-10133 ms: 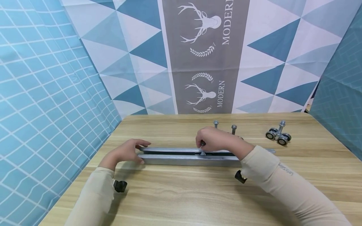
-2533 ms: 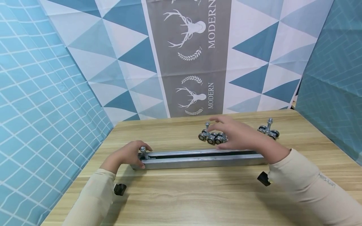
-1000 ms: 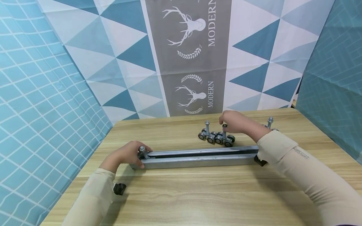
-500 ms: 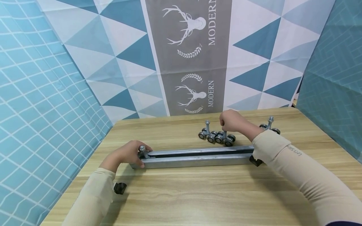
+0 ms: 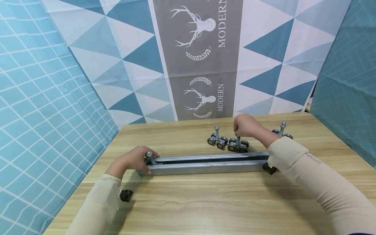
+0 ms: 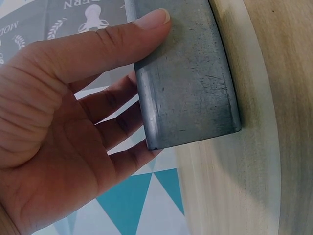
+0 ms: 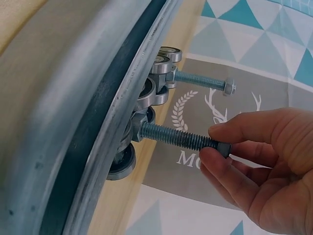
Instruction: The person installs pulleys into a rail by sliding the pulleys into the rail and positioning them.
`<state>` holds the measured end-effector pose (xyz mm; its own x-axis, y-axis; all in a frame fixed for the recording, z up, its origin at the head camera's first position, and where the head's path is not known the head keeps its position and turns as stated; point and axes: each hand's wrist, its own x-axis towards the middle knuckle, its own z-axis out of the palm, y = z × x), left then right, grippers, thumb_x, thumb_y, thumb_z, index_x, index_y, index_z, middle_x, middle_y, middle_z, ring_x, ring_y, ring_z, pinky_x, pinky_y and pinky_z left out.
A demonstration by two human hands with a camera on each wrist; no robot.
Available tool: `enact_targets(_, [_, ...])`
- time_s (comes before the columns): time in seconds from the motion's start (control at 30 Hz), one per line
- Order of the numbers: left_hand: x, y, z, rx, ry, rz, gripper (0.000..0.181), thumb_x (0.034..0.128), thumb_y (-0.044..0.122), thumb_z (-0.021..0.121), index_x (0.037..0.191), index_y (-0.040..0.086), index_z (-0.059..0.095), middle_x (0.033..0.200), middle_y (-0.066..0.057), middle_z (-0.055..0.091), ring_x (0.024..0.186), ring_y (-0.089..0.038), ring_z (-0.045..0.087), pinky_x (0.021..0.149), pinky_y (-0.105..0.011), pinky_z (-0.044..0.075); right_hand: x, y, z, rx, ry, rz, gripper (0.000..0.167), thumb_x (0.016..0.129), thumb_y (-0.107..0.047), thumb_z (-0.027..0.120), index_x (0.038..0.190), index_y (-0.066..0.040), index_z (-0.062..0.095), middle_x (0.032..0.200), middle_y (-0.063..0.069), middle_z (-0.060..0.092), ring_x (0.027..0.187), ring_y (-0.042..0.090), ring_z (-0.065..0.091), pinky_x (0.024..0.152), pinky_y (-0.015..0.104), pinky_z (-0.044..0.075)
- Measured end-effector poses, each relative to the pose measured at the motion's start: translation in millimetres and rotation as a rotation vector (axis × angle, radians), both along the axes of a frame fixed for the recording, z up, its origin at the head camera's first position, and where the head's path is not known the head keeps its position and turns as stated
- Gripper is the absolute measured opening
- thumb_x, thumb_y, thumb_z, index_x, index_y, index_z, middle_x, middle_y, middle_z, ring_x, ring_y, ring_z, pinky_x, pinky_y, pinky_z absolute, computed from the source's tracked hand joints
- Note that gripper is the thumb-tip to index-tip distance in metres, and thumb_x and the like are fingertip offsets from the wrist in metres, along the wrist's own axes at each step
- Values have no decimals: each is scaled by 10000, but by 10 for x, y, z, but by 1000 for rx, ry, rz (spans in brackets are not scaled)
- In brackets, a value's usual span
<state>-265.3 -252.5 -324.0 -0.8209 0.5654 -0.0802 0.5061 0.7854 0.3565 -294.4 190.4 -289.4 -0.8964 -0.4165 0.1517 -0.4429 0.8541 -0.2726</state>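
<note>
A slotted metal rail (image 5: 205,168) lies across the table. My left hand (image 5: 133,161) grips its left end; in the left wrist view the thumb of my left hand (image 6: 73,107) presses the rail's (image 6: 188,88) face, fingers behind. A bolt (image 5: 149,158) stands up from the slot beside that hand. Behind the rail, my right hand (image 5: 249,126) pinches the top of the bolt on a four-wheeled roller (image 5: 238,145). The right wrist view has thumb and fingertips of my right hand (image 7: 264,166) around the end of the threaded bolt (image 7: 178,137), its wheels close to the rail (image 7: 117,117).
Another roller with an upright bolt (image 5: 217,137) stands just left of the pinched one. A further roller (image 5: 282,129) is at the back right, partly behind the right forearm. Patterned cloths hang behind and beside the wooden table (image 5: 199,205).
Earlier my right hand held a bolt at the rail's slot, then reached open over the rollers; it now pinches one. That roller has shifted slightly right, away from its neighbour.
</note>
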Motion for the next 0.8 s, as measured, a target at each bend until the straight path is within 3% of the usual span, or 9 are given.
enact_targets(0.1, [-2,-1,-4,-1,-1,-5,598,618,126,928,1177,118,715,1177,-66,656,1042,-227,588,826,-418,512,4,28,0,3,0,-2,348,774,59,635,506,-137,533,488,-68,357,514,123,253,541,305,304])
enact_targets(0.3, [8,-2,6,2,0,-3,597,613,123,929,1172,112,717,1177,-75,657,1035,-232,588,818,-423,512,6,111,3,-10,8,-3,393,755,83,604,483,-152,444,493,-68,267,516,125,190,528,300,240])
enact_targets(0.43, [16,0,5,-1,12,-8,598,612,126,931,1170,107,717,1171,-72,661,1055,-256,594,840,-444,512,29,178,21,-29,16,-15,357,770,67,622,503,-143,512,490,-72,339,513,118,238,531,301,278])
enact_targets(0.63, [11,5,5,2,13,-12,601,606,121,933,1167,100,716,1166,-71,663,1064,-265,593,846,-449,509,90,302,87,-63,8,-48,407,758,75,583,488,-173,406,497,-67,247,509,120,179,512,301,236])
enact_targets(0.8, [-2,-1,15,5,9,-16,601,602,123,934,1162,103,717,1154,-65,664,1018,-238,593,814,-422,511,135,400,153,-69,10,-99,219,779,36,632,597,-84,650,573,-37,540,530,136,407,563,358,417])
